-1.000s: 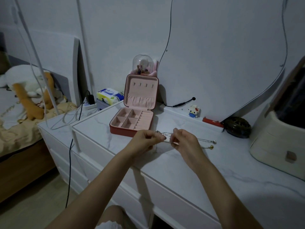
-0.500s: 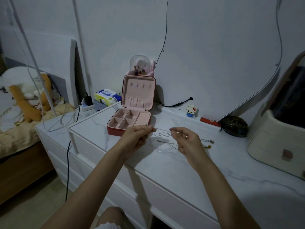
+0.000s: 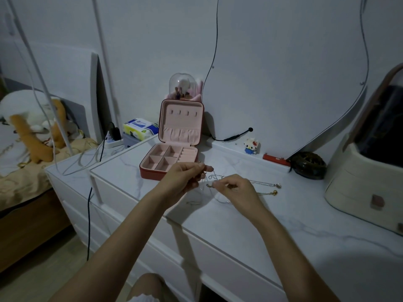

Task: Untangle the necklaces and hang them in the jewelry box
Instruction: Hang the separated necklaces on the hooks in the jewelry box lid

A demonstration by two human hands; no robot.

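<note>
- Nearest, two bare forearms reaching over the front edge of the white marble-look counter point(image 3: 250, 232).
- Just in front of the jewelry box point(image 3: 174, 153): left hand point(image 3: 185, 177), fingers curled, pinching a thin chain at thumb and fingertip.
- Right of the left hand and close beside it: right hand point(image 3: 237, 190), fingers curled, pinching another strand of the same tangle.
- Between and under the two hands: necklaces point(image 3: 214, 182), thin silvery chains looped together, partly lifted, partly lying on the counter; which strand belongs to which, impossible to tell.
- Trailing right of the right hand, flat on the counter: two chain ends with small round pendants point(image 3: 276, 189), one silvery, one gold.
- Behind the left hand: jewelry box, red outside, pink inside, lid upright with a row of hooks bare, tray compartments below.
- Right of the box, along the back ledge: small blocky figurine point(image 3: 251, 145), red bar point(image 3: 275, 159), dark round openwork item point(image 3: 309, 165).
- Far right of the box: cream cabinet point(image 3: 362, 182).
- Left of the box: tissue pack point(image 3: 139, 128); beyond, a plush toy point(image 3: 32, 123) on a bed.
</note>
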